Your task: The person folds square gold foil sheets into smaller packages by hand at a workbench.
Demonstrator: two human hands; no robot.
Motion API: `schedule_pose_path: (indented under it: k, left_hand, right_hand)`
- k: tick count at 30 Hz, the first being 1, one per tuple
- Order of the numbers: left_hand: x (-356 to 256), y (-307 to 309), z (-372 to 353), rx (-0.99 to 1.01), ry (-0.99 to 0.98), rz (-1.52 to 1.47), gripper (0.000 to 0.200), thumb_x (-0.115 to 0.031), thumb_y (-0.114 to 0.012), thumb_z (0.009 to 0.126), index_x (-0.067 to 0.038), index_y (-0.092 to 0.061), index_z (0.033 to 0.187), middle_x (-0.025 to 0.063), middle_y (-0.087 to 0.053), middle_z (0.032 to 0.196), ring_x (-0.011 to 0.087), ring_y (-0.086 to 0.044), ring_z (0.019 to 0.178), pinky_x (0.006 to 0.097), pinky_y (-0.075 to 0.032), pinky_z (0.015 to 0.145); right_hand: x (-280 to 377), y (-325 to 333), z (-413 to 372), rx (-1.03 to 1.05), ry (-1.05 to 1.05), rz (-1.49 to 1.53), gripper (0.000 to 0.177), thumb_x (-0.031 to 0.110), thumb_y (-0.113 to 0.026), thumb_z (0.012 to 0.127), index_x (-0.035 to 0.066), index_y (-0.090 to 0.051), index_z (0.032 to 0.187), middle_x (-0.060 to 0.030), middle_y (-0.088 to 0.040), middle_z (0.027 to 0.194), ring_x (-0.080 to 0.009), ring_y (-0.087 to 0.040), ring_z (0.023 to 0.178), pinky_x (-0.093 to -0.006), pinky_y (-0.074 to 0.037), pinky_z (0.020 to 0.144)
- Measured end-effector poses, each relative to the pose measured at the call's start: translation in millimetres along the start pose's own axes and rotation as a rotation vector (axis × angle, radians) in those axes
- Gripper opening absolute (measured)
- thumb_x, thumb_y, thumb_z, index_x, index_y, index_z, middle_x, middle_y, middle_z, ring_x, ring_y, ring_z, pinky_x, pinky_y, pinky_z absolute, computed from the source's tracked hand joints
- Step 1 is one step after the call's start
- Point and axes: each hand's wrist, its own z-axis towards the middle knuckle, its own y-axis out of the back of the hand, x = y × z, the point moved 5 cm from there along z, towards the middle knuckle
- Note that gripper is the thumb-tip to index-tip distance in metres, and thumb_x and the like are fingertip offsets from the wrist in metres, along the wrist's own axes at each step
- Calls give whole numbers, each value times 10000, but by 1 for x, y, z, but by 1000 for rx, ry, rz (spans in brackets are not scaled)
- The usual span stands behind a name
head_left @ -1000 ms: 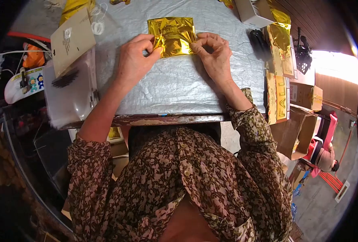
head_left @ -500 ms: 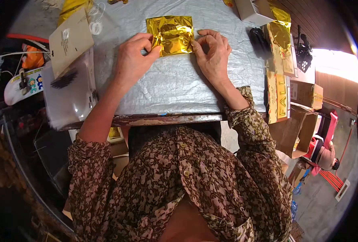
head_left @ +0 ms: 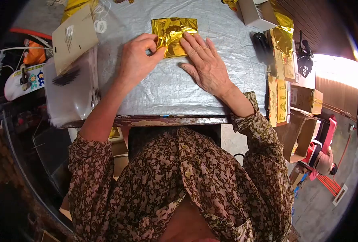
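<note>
A shiny gold foil packet [head_left: 175, 25], wrinkled and roughly square, lies on the grey-silver table covering [head_left: 159, 92] in front of me. My left hand [head_left: 140, 58] pinches its left edge between thumb and fingers. Flat across its right part rests my right hand [head_left: 205, 66], fingers stretched out and thumb apart, the fingertips touching the foil. Those fingers hide the packet's right portion. Whatever is inside the foil cannot be seen.
At left lie a beige printed card [head_left: 75, 40], clear plastic sleeves [head_left: 72, 94] and white cord [head_left: 100, 26]. A black object [head_left: 261, 42], a white box [head_left: 257, 16] and a box lettered FALL [head_left: 282, 101] line the right side. Another person [head_left: 325, 162] is at far right.
My right hand has gone from gripping the packet's right edge to lying flat on it with fingers extended. The left hand keeps its pinch.
</note>
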Motion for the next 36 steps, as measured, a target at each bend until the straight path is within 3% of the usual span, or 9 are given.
schedule_pose_path:
  k: [11,13,19,26,29,36]
  left_hand:
    - [9,1,2,9,-80,-20,264,-125,-783,881,42,-622,756,150,-737,1020,247,-715,736,334,-561,677]
    - [8,3,3,-123,-101,-153,162,-81,-783,876,20,-657,864,136,-717,1093,214,-717,766,311,-589,712]
    - [7,8,5,-172,-115,-75,232,2,-789,834,-1,-662,1028,121,-617,1277,202,-717,905,295,-613,746]
    - [16,7,2,-34,-184,1,163,-8,-753,871,-15,-696,1024,107,-604,1314,194,-694,1024,300,-616,768]
    - [25,6,3,18,-30,-72,162,-65,-777,873,-14,-708,1010,99,-603,1324,197,-680,1074,311,-614,810]
    - [15,9,1,78,-150,43,349,-166,-858,810,-35,-686,1084,75,-595,1341,211,-662,1124,331,-596,911]
  right_hand:
    - [-3,-7,0,94,18,-9,732,506,-522,1018,100,-328,1595,-108,-342,1640,-302,-331,1507,-496,-256,1235]
    - [-3,-7,1,102,20,-12,733,510,-520,1017,102,-328,1595,-106,-344,1639,-300,-328,1509,-497,-253,1235]
    - [-3,-9,1,107,22,-12,727,517,-524,1012,112,-345,1589,-100,-348,1637,-299,-322,1513,-499,-245,1238]
    - [-2,-9,1,112,19,-5,729,509,-546,1003,118,-356,1588,-93,-347,1639,-292,-313,1518,-502,-240,1243]
    - [-3,-10,1,104,18,-13,729,508,-548,1002,121,-358,1589,-90,-347,1640,-290,-312,1519,-503,-238,1244]
    - [-4,-10,1,97,18,-14,731,511,-551,999,130,-356,1592,-82,-339,1647,-285,-311,1521,-503,-237,1245]
